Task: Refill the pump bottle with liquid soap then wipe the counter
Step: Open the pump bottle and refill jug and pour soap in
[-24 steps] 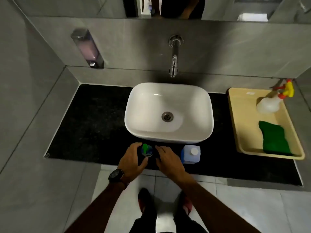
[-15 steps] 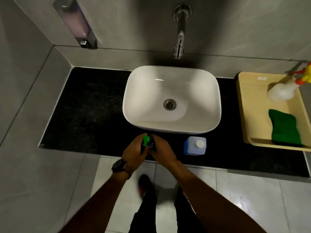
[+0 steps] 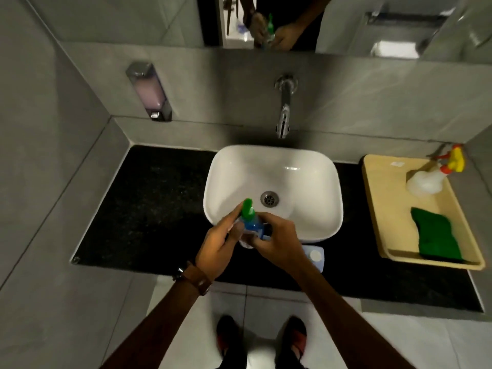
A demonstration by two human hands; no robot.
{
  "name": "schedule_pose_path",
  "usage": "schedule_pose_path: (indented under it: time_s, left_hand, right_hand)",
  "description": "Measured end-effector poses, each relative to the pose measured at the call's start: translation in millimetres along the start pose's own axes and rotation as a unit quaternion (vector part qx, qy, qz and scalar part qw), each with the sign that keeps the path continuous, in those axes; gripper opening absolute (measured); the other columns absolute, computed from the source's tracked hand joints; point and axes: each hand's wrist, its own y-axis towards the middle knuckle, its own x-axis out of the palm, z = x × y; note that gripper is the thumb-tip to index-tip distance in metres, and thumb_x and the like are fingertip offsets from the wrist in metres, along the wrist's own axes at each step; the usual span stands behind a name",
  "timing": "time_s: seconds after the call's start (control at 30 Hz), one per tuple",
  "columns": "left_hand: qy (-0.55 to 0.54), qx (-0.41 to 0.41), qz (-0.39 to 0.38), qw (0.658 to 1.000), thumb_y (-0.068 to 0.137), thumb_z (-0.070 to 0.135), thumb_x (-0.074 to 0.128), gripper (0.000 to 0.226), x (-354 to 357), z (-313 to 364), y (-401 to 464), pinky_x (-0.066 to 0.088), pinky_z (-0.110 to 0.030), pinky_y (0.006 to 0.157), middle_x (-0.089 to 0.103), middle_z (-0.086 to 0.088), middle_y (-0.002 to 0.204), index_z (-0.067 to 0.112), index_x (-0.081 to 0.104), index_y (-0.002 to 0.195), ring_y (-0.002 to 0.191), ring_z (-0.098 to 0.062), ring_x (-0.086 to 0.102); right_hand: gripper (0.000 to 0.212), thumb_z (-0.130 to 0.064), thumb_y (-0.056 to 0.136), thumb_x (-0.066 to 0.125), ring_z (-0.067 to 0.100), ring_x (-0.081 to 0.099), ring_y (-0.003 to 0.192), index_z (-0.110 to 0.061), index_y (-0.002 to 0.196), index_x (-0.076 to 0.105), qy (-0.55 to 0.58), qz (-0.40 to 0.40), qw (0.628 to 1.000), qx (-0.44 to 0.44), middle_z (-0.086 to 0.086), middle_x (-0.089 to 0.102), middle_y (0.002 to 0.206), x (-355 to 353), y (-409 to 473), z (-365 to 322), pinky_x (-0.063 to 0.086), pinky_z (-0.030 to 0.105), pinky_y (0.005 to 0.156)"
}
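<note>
Three bottles (image 3: 250,222), one sponge (image 3: 436,235).

Grey tiled walls (image 3: 66,129); mirror (image 3: 399,22) above; white basin (image 3: 306,182); pale floor tiles (image 3: 426,342); dim light.

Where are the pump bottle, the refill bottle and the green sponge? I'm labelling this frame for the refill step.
pump bottle (image 3: 249,211): head view, on its green pump top.
refill bottle (image 3: 316,255): head view, on its white cap.
green sponge (image 3: 434,233): head view, on the middle of its top face.
</note>
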Motion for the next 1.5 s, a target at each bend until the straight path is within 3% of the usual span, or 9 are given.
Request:
schedule_pose_path:
  time_s: [0.2,0.4,0.6,0.77,1.0,1.27,1.33,1.4,1.5]
  left_hand:
    - [0.021,0.12,0.05,0.991,0.093,0.039,0.06,0.029,0.9,114.5,55.3,0.051,-0.016,0.097,0.067,0.029,0.115,0.047,0.058,0.121,0.114,0.003,0.064]
    - [0.069,0.173,0.079,0.979,0.081,0.05,0.075,0.042,21.2,176.6,92.1,0.054,-0.019,0.084,0.067,0.0,0.109,0.026,0.063,0.114,0.098,-0.006,0.064]
    - [-0.053,0.181,-0.015,0.982,0.099,0.043,0.047,0.039,34.8,198.0,90.3,0.057,-0.021,0.082,0.071,0.014,0.112,0.028,0.055,0.134,0.106,-0.006,0.069]
    - [0.007,0.221,0.087,0.971,0.096,0.029,0.063,0.035,25.3,201.9,95.6,0.059,-0.025,0.086,0.07,0.014,0.116,0.031,0.057,0.13,0.109,-0.002,0.067]
    - [0.09,0.234,0.066,0.966,0.09,0.027,0.072,0.037,26.1,219.9,107.5,0.058,-0.022,0.089,0.068,0.017,0.109,0.027,0.062,0.126,0.1,0.013,0.064]
    - [-0.092,0.242,0.187,0.948,0.081,0.029,0.078,0.023,-18.2,260.2,110.5,0.059,-0.025,0.084,0.078,0.009,0.1,0.03,0.071,0.103,0.099,-0.009,0.073]
    - [-0.155,0.229,0.208,0.938,0.082,0.023,0.078,0.022,-34.1,250.2,103.6,0.058,-0.023,0.084,0.079,0.009,0.097,0.026,0.072,0.102,0.095,-0.009,0.074]
    - [-0.162,0.102,0.282,0.94,0.083,0.017,0.079,0.028,-57.9,173.2,90.7,0.057,-0.026,0.088,0.077,0.002,0.094,0.01,0.072,0.11,0.089,-0.012,0.071]
    - [-0.224,0.016,0.341,0.913,0.084,0.015,0.08,0.036,-67.9,118.4,71.3,0.055,-0.03,0.092,0.074,-0.001,0.089,0.001,0.07,0.115,0.082,-0.01,0.065]
  right_hand:
    - [0.042,-0.05,0.08,0.082,-0.007,0.067,0.087,-0.033,0.115,0.068,-0.03,0.047,0.997,-0.056,-0.037,0.063,0.091,-77.2,32.4,-73.3,0.055,0.01,0.075]
    - [0.044,-0.042,0.08,0.083,0.006,0.072,0.088,-0.018,0.115,0.073,-0.043,0.107,0.987,-0.109,-0.01,0.076,0.104,-116.7,40.8,-107.3,0.06,0.017,0.075]
    - [0.033,-0.038,0.081,0.085,0.001,0.071,0.084,-0.019,0.106,0.074,-0.058,0.17,0.975,-0.128,-0.016,0.072,0.092,-145.2,43.5,-120.8,0.057,0.013,0.07]
    - [0.039,-0.04,0.08,0.085,0.0,0.072,0.083,-0.014,0.108,0.075,-0.079,0.192,0.969,-0.134,-0.008,0.076,0.094,-161.4,44.6,-123.0,0.058,0.014,0.07]
    - [0.04,-0.039,0.08,0.085,0.0,0.069,0.08,-0.015,0.109,0.073,-0.108,0.171,0.97,-0.137,-0.004,0.077,0.097,-158.7,53.9,-121.2,0.057,0.011,0.074]
    - [0.046,-0.048,0.078,0.083,0.0,0.069,0.088,-0.022,0.114,0.072,-0.076,0.148,0.98,-0.107,-0.018,0.072,0.096,-150.7,53.3,-101.0,0.056,0.013,0.072]
    - [0.049,-0.046,0.078,0.083,0.002,0.069,0.09,-0.021,0.118,0.071,-0.107,0.148,0.979,-0.092,-0.011,0.075,0.105,-142.7,38.1,-87.0,0.059,0.018,0.077]
    - [0.051,-0.044,0.078,0.083,0.002,0.068,0.093,-0.02,0.122,0.069,-0.098,0.045,0.994,-0.029,-0.009,0.074,0.111,-88.8,29.1,-40.3,0.059,0.017,0.082]
    - [0.054,-0.043,0.079,0.084,0.003,0.067,0.095,-0.023,0.126,0.067,-0.083,0.046,0.995,-0.002,-0.01,0.073,0.115,-77.4,10.5,-29.4,0.058,0.018,0.086]
